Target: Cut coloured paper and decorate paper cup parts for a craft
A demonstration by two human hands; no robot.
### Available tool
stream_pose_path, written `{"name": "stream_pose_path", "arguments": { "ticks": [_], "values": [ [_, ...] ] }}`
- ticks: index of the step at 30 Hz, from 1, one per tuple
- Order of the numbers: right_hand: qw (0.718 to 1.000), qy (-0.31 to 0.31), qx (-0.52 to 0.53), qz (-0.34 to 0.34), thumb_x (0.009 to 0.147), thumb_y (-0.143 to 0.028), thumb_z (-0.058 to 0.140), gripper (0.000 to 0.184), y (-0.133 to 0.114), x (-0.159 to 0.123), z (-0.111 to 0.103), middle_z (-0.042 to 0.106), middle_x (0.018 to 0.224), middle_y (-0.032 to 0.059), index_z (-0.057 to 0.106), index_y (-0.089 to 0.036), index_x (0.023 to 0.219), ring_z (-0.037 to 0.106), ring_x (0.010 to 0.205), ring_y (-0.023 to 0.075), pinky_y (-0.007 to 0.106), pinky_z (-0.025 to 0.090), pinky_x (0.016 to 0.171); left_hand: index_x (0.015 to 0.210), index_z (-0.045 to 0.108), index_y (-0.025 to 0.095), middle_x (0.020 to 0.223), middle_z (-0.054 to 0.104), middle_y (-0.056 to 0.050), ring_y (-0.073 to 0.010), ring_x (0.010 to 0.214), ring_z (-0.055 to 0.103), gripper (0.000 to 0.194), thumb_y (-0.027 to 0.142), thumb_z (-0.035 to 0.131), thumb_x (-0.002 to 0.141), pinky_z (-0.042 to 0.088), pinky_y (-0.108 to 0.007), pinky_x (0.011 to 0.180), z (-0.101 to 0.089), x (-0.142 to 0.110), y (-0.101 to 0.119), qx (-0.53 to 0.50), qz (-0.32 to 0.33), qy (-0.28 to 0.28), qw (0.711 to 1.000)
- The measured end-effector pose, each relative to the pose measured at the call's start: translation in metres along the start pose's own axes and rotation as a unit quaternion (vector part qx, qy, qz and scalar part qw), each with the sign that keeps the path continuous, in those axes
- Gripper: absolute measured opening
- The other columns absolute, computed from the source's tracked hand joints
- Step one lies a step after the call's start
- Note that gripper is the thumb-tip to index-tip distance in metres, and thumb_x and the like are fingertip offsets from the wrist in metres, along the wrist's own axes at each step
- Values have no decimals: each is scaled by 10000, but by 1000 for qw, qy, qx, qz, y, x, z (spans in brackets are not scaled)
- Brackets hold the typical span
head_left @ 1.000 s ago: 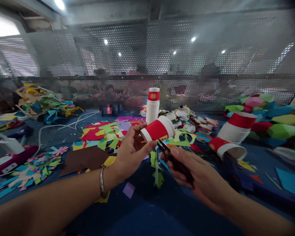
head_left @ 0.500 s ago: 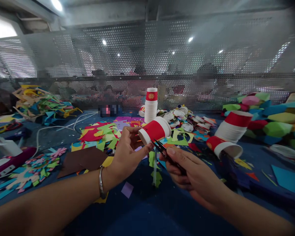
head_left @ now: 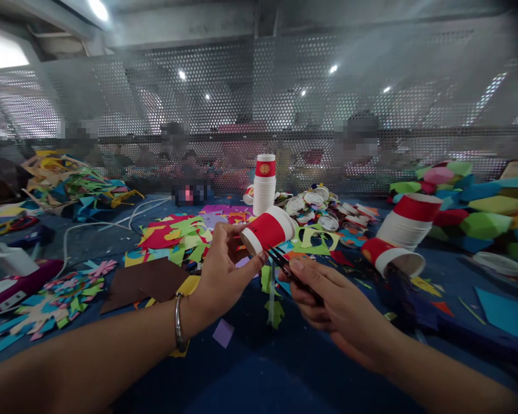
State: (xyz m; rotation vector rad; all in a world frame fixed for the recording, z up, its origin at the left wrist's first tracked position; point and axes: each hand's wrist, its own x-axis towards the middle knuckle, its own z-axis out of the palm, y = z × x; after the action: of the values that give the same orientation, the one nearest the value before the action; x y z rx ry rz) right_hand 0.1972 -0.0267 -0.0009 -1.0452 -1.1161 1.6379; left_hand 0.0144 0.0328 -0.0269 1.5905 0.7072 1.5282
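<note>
A red and white paper cup (head_left: 269,229) is tipped on its side above the table, its rim up and to the right. My left hand (head_left: 224,259) grips it near the base, thumb below and fingers behind. My right hand (head_left: 323,299) is closed around black tweezers (head_left: 291,269). Their two slim tips are slightly apart and lie close to the cup's lower side; whether they touch it I cannot tell. Under the cup, a pale translucent stick (head_left: 271,296) and green paper scraps (head_left: 277,315) are seen.
Behind stands a tall stack of paper cups (head_left: 264,195), beside a heap of cut cup pieces (head_left: 315,207). To the right are tilted cups (head_left: 403,230) and a dark blue glue gun (head_left: 418,302). Coloured paper scraps (head_left: 176,236), a power strip (head_left: 21,287) and scissors (head_left: 15,225) lie left.
The cup has turned slightly in my left hand and its rim sits a little lower and further left. The tweezers have shifted slightly, with their tips wider apart.
</note>
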Motion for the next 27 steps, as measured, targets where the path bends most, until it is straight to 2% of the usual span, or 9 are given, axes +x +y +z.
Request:
{"name": "stream_pose_path", "arguments": {
  "ticks": [9, 13, 19, 27],
  "values": [
    [1000, 8, -2, -12, 871, -555, 683, 395, 0, -1, 2, 353, 596, -100, 573, -175, 877, 171, 452, 16, 185, 69, 410, 1067, 426, 222, 1026, 629, -41, -189, 928, 681, 439, 239, 783, 812, 563, -386, 873, 7, -7, 4, 32, 25, 3, 999],
    [1000, 12, 9, -26, 833, -599, 701, 441, -4, 0, 4, 345, 587, -103, 564, -181, 868, 173, 453, 18, 182, 71, 408, 1073, 450, 211, 1047, 641, -63, -201, 934, 689, 466, 256, 813, 784, 567, -382, 860, 12, -9, 1, 36, 2, -14, 999],
    [1000, 19, -15, -8, 863, -562, 676, 399, 1, 4, 0, 351, 592, -103, 559, -181, 880, 170, 445, 18, 186, 60, 406, 1072, 423, 216, 1042, 658, -59, -206, 940, 700, 492, 262, 809, 770, 572, -381, 843, 3, 3, 0, 10, -33, 37, 999],
    [999, 24, -44, -3, 904, -551, 626, 376, -1, 3, 0, 342, 601, -98, 557, -183, 881, 166, 452, 24, 195, 65, 417, 1125, 426, 218, 1131, 650, -88, -222, 1004, 696, 516, 292, 800, 777, 564, -416, 909, 0, 4, -4, 9, -40, 19, 999]
  ]
}}
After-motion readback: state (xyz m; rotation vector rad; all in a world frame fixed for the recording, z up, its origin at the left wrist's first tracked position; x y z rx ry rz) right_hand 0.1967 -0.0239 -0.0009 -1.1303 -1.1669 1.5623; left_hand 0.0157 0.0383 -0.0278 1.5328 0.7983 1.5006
